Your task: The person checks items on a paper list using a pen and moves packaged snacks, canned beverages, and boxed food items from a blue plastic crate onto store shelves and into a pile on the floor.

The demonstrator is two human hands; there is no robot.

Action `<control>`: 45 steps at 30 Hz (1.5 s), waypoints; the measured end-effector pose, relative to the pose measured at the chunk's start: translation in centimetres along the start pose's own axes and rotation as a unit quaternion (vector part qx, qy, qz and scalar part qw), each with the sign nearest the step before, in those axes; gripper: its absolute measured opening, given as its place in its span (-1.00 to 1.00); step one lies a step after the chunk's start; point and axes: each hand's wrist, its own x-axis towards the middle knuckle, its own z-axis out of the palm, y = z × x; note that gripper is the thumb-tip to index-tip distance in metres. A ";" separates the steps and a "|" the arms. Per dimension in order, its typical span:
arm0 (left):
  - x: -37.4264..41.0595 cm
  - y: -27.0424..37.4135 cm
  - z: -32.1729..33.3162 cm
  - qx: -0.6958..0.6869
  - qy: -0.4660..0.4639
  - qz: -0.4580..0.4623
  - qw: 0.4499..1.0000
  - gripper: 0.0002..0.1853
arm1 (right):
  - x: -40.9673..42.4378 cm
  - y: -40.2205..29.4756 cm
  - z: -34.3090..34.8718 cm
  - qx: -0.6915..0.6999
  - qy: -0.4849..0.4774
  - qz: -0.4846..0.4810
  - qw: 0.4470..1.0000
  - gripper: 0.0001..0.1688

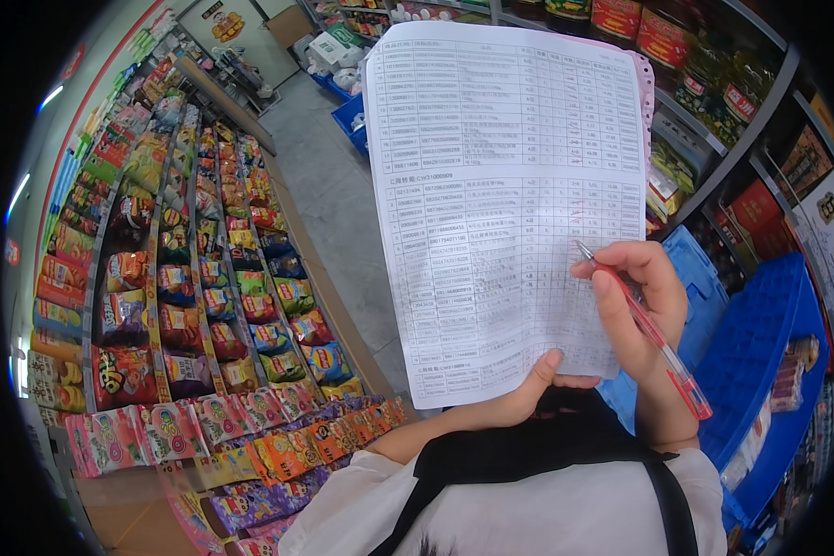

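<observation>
A stack of printed paper sheets (472, 278) covered with table rows is raised before me, filling the middle of the view. My left hand (521, 389) grips its lower edge, thumb on the front and fingers behind. A pink, perforated sheet edge (646, 104) peeks out at the upper right. Between the thumb and fingers of my right hand (639, 299) is a red ballpoint pen (650, 326) with a clear barrel. Its metal tip is over the right-hand columns; whether it touches the paper I cannot tell. Red marks run down one column above the tip.
Shelves of bagged snacks (181, 278) line the left, with pink candy packets (174, 431) at their near end. Blue plastic crates (757, 375) stand at my right, one holding packages. Large oil bottles (723, 90) fill a rack at upper right. A grey tiled aisle (320, 187) runs ahead.
</observation>
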 end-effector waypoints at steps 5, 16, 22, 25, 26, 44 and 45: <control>-0.1 0.7 0.4 -0.043 0.017 0.005 0.999 -0.57 | -0.8 -0.4 0.2 -0.004 -0.012 0.006 1.000 -0.85; -0.2 0.0 0.4 -0.069 0.041 0.040 0.996 -0.58 | -1.3 0.1 0.6 -0.025 -0.014 -0.023 0.999 -0.85; 0.0 -0.6 0.3 -0.098 0.034 0.040 0.994 -0.58 | -1.5 0.2 0.9 -0.014 -0.005 -0.017 1.000 -0.86; 0.0 -0.5 0.4 -0.102 0.038 0.043 0.993 -0.58 | -1.7 0.3 0.8 -0.028 -0.008 -0.023 0.999 -0.86; 0.0 -0.5 0.4 -0.104 0.041 0.043 0.993 -0.58 | -1.8 0.3 0.8 -0.031 -0.008 -0.025 0.999 -0.87; -0.5 -1.1 1.2 -0.087 0.051 0.052 0.994 -0.59 | -3.2 0.0 0.3 -0.064 -0.024 -0.035 0.997 -0.87; -0.5 -1.1 1.3 -0.091 0.052 0.061 0.993 -0.59 | -3.2 -0.1 0.3 -0.067 -0.025 -0.034 0.997 -0.87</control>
